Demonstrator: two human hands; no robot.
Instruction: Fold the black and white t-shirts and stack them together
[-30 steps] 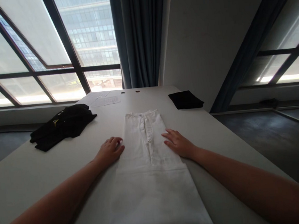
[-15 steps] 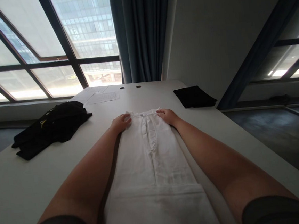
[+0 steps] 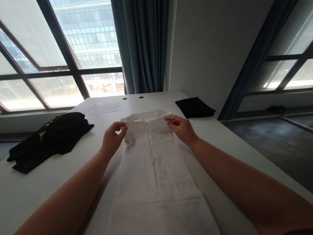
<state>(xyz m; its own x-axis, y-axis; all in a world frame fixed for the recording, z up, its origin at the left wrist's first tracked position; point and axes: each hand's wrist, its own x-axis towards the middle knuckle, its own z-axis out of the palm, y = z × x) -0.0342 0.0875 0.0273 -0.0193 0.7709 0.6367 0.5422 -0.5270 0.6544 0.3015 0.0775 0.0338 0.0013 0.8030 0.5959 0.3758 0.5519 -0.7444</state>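
Note:
A white garment (image 3: pixel 156 176) lies lengthwise in front of me, with a seam down its middle and a fold line across its lower part. My left hand (image 3: pixel 113 137) pinches the left corner of its far edge between thumb and fingers. The right corner of that edge is pinched in my right hand (image 3: pixel 182 130). Between the hands the far edge is raised a little off the surface, and its opening shows.
The white table (image 3: pixel 155 99) bears a crumpled black garment (image 3: pixel 51 139) at the left, a folded black cloth (image 3: pixel 194 107) at the back right and paper sheets (image 3: pixel 105 108) at the back left. Behind hangs a blue curtain (image 3: pixel 144 41).
Both hands have gone from lying on the garment's far corners to pinching them. The far edge has lifted and spread wider, and the view has shifted slightly.

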